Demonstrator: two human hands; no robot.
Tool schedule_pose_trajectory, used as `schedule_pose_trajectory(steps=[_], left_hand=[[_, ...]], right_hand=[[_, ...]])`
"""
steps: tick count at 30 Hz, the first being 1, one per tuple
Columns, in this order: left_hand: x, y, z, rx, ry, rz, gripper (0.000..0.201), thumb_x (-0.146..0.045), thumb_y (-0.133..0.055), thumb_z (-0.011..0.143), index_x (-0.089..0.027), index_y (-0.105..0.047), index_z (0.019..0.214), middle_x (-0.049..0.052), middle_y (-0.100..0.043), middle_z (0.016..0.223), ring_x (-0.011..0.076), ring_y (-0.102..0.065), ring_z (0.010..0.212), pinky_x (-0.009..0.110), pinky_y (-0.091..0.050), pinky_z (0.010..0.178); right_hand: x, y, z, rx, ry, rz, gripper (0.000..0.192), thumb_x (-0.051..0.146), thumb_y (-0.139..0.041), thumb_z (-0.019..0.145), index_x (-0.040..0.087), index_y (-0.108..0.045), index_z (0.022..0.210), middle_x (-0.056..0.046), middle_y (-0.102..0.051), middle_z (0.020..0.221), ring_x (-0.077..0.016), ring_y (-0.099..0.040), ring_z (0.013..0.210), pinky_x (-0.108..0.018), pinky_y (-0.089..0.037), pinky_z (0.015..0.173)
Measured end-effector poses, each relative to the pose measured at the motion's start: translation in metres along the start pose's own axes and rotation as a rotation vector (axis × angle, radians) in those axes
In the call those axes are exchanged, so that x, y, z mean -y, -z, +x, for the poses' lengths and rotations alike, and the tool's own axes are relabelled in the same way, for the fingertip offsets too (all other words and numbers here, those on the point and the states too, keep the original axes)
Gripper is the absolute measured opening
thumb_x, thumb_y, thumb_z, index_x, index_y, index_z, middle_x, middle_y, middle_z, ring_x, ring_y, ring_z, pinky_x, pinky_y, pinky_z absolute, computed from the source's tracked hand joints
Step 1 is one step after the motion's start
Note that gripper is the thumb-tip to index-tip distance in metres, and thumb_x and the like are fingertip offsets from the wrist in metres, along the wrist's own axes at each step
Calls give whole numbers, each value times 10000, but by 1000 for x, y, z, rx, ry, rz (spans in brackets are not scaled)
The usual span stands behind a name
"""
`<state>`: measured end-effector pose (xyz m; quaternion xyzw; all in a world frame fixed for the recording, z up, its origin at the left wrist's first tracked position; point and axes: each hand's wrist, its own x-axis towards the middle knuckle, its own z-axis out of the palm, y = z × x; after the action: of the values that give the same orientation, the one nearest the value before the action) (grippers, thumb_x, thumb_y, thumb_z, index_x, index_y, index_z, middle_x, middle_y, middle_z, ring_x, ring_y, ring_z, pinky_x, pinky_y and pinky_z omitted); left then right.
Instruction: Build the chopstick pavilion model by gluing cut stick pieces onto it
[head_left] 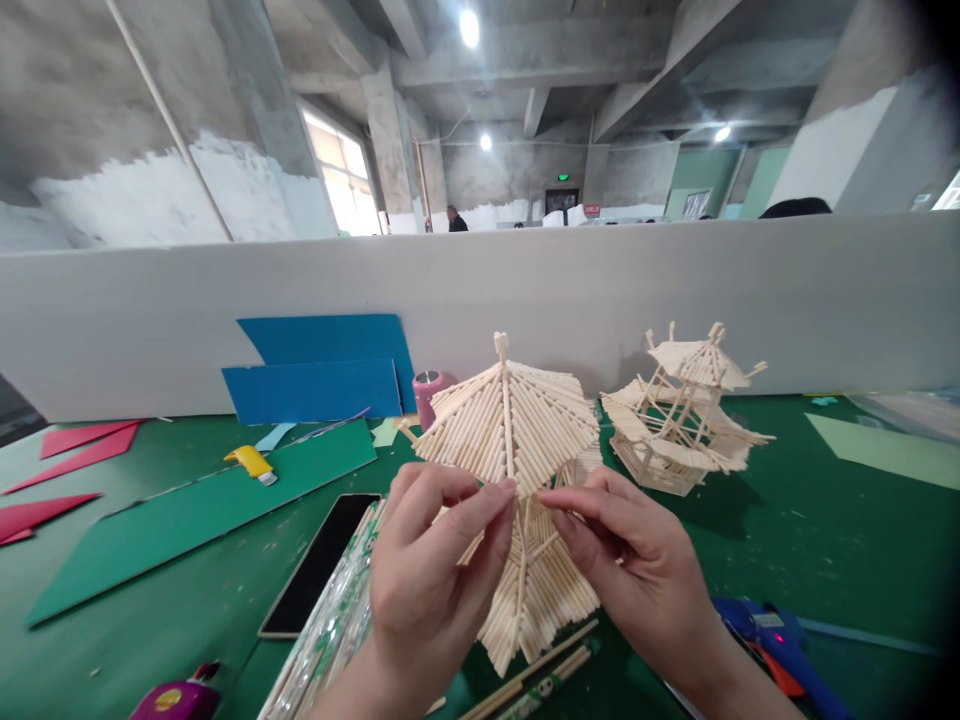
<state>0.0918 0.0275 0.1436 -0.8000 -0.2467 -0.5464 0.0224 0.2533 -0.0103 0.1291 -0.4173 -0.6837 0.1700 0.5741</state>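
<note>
Head view: both hands [525,560] pinch a ribbed, conical bamboo-stick roof [517,440].

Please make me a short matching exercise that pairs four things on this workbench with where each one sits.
Things:
1. stick roof
2. finished stick pavilion
3. yellow utility knife
4. black phone

Places:
A. lying on the green sheet at the left
B. held up between the left hand and the right hand
C. flat on the mat beside the packets of sticks
D. standing on the mat at the right, before the white partition

Pairs: 1-B, 2-D, 3-A, 4-C
</note>
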Motion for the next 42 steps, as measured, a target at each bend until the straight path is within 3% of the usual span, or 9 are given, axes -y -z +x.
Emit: schedule_pose_trajectory(steps=[17, 23, 29, 42], left_hand=[[-1, 2, -2, -10, 11, -24, 337, 18, -614, 660, -127, -600, 964, 46, -547, 797, 147, -466, 730, 302, -407, 593], [-2, 0, -6, -81, 111, -76, 309, -18, -621, 668, -141, -587, 950, 33, -560, 763, 148, -501, 709, 296, -440, 589], [-1, -2, -5, -24, 135, -93, 221, -30, -596, 695, -176, -615, 860, 31, -570, 756, 139, -510, 681, 273, -447, 552], [-4, -3, -2, -22, 121, -97, 214, -16, -594, 691, -170, -611, 839, 27, -557, 733, 137, -500, 677, 280, -437, 557]], right_hand=[[9, -10, 8, -37, 110, -110, 215, 95, -551, 777, 144, -627, 972, 0, -480, 706, -90, -468, 614, -200, -389, 494], [12, -11, 11, -43, 131, -148, 215, 107, -561, 776, 154, -622, 976, -3, -501, 717, -94, -484, 625, -201, -408, 510], [12, -11, 9, -9, 120, -136, 231, 107, -549, 784, 181, -615, 993, -16, -534, 751, -118, -514, 668, -230, -442, 560], [10, -12, 10, -4, 114, -135, 219, 108, -538, 791, 184, -617, 981, -9, -534, 735, -107, -505, 647, -225, -432, 542]])
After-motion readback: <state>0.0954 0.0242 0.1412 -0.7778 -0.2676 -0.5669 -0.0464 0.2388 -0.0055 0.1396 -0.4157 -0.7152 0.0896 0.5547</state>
